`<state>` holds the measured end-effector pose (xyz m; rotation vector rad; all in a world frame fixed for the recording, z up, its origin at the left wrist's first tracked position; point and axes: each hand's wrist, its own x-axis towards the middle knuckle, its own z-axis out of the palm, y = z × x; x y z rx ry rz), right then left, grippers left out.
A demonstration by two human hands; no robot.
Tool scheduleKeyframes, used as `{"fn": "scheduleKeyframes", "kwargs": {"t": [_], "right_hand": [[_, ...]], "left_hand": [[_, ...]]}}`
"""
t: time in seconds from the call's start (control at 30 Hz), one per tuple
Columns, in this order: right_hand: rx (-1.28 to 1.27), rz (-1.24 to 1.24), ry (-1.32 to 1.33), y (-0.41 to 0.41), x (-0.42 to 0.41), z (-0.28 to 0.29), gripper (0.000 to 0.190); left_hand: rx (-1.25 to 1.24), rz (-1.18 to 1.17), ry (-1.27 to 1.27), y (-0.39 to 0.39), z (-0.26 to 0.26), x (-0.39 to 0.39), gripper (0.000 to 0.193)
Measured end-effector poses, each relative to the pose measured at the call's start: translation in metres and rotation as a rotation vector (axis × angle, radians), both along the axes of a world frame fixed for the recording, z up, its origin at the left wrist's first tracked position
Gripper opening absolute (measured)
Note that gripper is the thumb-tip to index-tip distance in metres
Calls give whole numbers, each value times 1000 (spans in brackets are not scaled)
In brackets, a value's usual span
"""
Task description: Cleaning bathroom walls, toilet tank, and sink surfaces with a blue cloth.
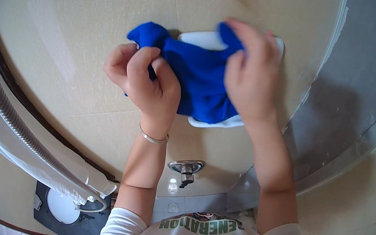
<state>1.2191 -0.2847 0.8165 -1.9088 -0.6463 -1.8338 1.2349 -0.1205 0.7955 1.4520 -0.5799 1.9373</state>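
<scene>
A bright blue cloth is stretched between my two hands in front of a tiled wall. My left hand has its fingers curled around the cloth's left end, and a bunched corner sticks out above the knuckles. On the other side, my right hand pinches the right end, where a fold rises between thumb and fingers; this hand is slightly blurred. Behind the cloth is a white ceramic wall dish. Its middle is hidden by the fabric, so I cannot tell whether the two touch.
A chrome shower valve juts from the wall below my hands. A ribbed metal shower hose curves along the left. At lower left, a white basin sits in a dark counter. A floor drain shows near my shirt.
</scene>
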Motion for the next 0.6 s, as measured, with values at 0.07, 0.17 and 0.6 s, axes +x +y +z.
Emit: {"fn": "scheduleKeyframes", "kwargs": {"t": [0.07, 0.17, 0.6], "right_hand": [[158, -6, -55, -2, 1, 3, 28], [118, -34, -128, 13, 3, 9, 17], [-73, 48, -214, 1, 25, 29, 12]], "left_hand": [[-46, 146, 2, -1, 15, 1, 25], [17, 215, 112, -5, 34, 1, 24], [409, 214, 234, -23, 18, -3, 60]]}}
